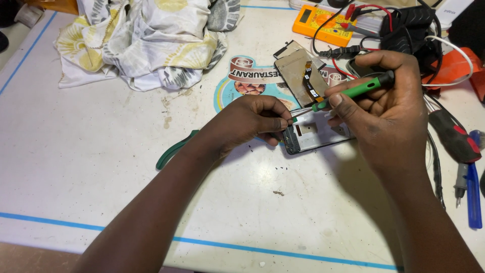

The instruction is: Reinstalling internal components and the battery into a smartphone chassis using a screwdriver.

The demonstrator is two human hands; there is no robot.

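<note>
White and scuffed, with blue tape lines, the table point(101, 167) carries everything I'm working over. My right hand point(386, 108) is closed around a green screwdriver point(353, 92), pinching it like a pen, with the tip slanting down toward the top edge of an opened phone frame point(316, 135). My left hand point(247, 124) is curled at the frame's left end, fingertips pinched together right where the tip comes down; whether a screw sits between them I cannot tell, it is too small. I judge this to be the unscrewing step on the frame, and the next move calls for a steady frame and a tip seated square before any turning.

Just beyond the hands lies a detached phone screen point(298, 76) with its ribbon cable, resting on a round printed sticker. Farther behind the right hand sit a yellow multimeter point(323, 23) and tangled leads. Green-handled pliers point(174, 149) lie under my left wrist. Right of my right forearm rest a red-and-black screwdriver point(454, 139) and a blue one point(473, 194). Crumpled cloth point(141, 40) lies far beyond the left hand.
</note>
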